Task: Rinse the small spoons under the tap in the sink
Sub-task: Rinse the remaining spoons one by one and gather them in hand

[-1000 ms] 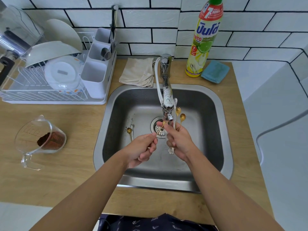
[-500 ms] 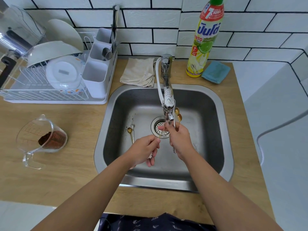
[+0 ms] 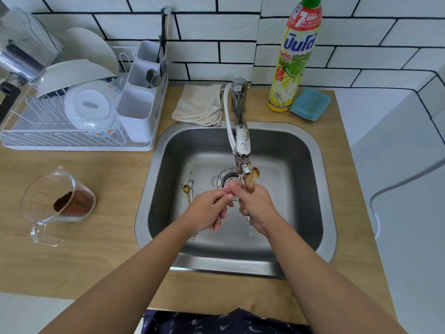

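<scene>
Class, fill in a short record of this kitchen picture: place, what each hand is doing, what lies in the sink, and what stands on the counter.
place: steel sink set in a wooden counter
right hand: grips a bunch of small spoons, bowls up at the tap spout
left hand: fingers curled, touching the right hand; what it holds is hidden
in sink: two more spoons lying left of the drain
counter left: measuring jug with brown powder, dish rack
counter back: cloth, detergent bottle, blue sponge
</scene>
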The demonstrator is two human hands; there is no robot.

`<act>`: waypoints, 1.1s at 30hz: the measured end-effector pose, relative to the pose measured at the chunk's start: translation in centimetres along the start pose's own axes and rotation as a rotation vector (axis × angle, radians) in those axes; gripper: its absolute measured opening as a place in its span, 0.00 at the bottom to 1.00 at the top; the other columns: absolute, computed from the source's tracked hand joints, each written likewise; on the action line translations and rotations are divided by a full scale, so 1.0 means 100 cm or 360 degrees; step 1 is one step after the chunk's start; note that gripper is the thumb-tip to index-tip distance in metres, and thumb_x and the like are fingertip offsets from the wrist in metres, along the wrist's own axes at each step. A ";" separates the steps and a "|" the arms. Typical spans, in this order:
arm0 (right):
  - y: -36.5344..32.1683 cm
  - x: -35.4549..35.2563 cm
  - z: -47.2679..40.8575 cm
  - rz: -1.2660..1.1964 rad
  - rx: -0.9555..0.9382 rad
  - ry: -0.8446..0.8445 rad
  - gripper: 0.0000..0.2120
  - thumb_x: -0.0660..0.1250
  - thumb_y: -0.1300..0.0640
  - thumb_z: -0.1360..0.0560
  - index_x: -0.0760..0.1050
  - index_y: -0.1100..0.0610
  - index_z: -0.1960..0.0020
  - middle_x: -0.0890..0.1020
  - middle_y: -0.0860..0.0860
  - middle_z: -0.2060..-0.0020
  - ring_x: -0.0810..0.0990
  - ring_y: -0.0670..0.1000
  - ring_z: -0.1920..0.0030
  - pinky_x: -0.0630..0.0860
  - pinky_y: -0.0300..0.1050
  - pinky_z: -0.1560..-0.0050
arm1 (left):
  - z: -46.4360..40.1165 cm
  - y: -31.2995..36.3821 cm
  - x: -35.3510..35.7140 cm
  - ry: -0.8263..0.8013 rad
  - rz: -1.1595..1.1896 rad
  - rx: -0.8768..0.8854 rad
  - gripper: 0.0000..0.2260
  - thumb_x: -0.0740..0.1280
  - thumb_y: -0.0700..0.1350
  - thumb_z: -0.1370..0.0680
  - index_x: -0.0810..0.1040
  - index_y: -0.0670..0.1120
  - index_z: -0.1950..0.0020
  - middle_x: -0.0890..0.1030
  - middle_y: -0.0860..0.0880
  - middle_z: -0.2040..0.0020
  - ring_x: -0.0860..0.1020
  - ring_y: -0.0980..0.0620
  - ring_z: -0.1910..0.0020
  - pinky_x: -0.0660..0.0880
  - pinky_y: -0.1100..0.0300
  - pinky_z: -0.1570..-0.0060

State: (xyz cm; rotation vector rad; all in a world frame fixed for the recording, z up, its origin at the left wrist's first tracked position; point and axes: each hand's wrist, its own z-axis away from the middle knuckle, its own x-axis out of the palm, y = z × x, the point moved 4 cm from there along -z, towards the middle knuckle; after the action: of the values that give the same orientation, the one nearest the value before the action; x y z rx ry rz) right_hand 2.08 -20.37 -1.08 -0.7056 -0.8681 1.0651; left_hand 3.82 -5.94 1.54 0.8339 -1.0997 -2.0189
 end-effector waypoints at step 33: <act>-0.020 -0.033 -0.005 -0.0170 -0.0140 0.0549 0.17 0.69 0.52 0.18 0.87 0.48 0.63 0.78 0.59 0.62 0.60 0.44 0.78 0.58 0.39 0.77 | -0.034 0.015 0.028 0.0170 0.0089 -0.0024 0.07 0.64 0.47 0.17 0.78 0.45 0.46 0.78 0.51 0.61 0.75 0.55 0.67 0.72 0.61 0.64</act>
State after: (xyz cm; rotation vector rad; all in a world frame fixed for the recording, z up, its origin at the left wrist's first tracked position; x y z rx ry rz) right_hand 2.65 -24.24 -0.49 -0.8773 -0.6488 0.7838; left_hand 5.33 -10.31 0.77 0.8833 -1.0358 -1.9120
